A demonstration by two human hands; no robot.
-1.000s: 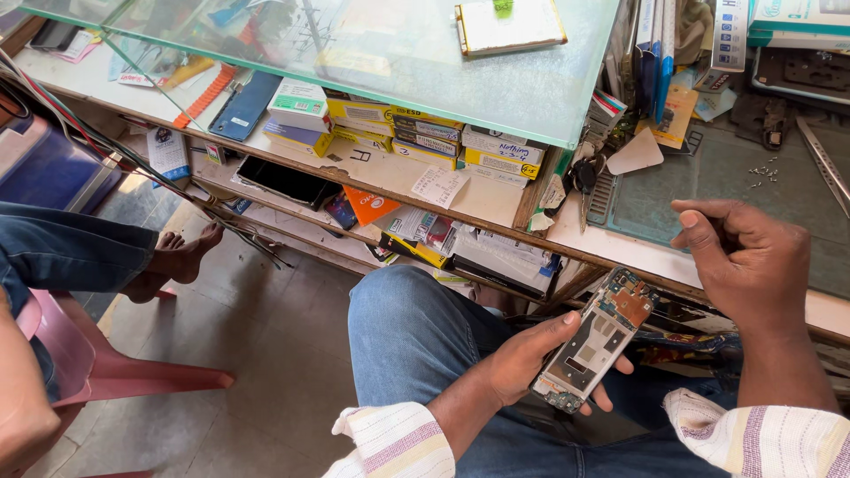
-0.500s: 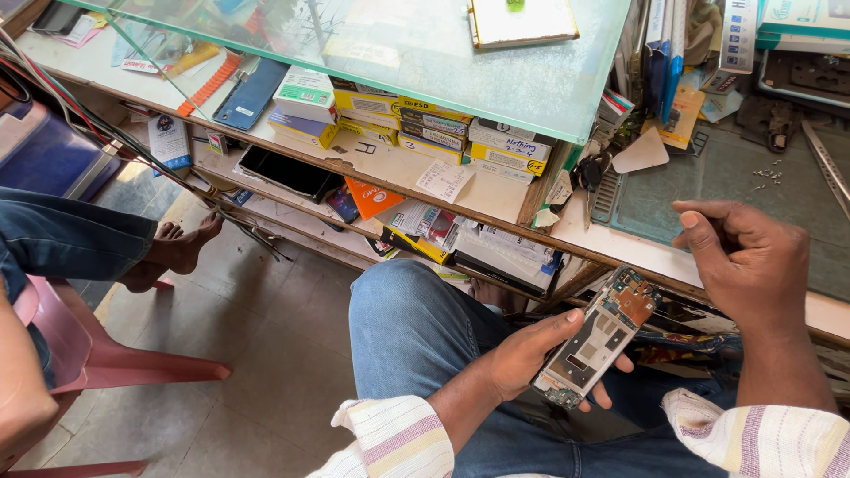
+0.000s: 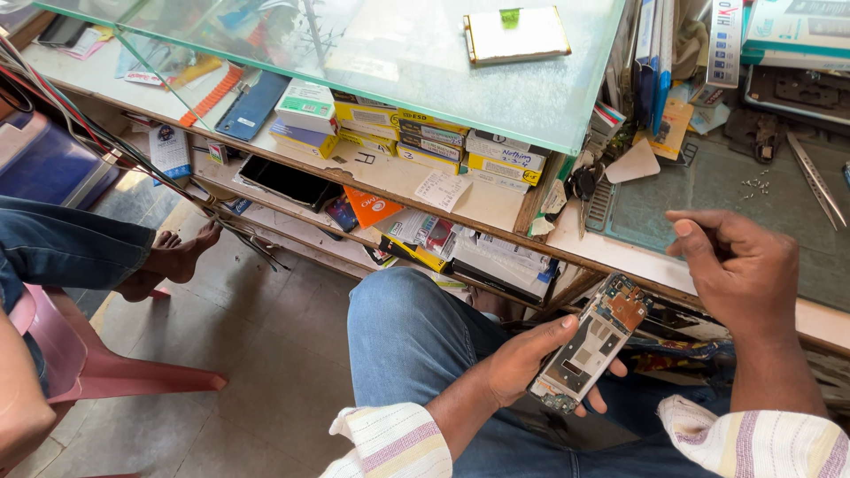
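— Cluttered repair stall, isn't it? What is sitting around the person?

— Glass counter [image 3: 531, 97] is running across the top, with stacked boxes [image 3: 460, 146] on the shelf under it. To the right, a green mat [image 3: 717, 190] is covering the work surface [image 3: 620, 252], and tiny screws [image 3: 757, 183] are lying on it near tweezers [image 3: 816, 180].

— And the hands?

— Left hand [image 3: 522, 358] is cradling an opened phone [image 3: 591, 351] over the lap, below the surface edge. Its fingers [image 3: 598, 403] are wrapping under the frame while the thumb is pressing on the near long edge, so the grip is closed on it.

— Which way is the phone lying?

— Its long axis is running diagonally, low end toward the body, top end with the orange part pointing up and right toward the other hand.

— So the right hand is close?

— Right hand [image 3: 739, 274] is hovering above the mat's near edge, up and right of the phone, apart from it. Its fingertips [image 3: 686, 232] are drawn together, thumb meeting forefinger; whether something small is pinched there, I cannot tell.

— Anyone else nearby?

— Somebody's bare feet [image 3: 173, 257] are resting on the floor at left, beside a pink chair [image 3: 106, 372].
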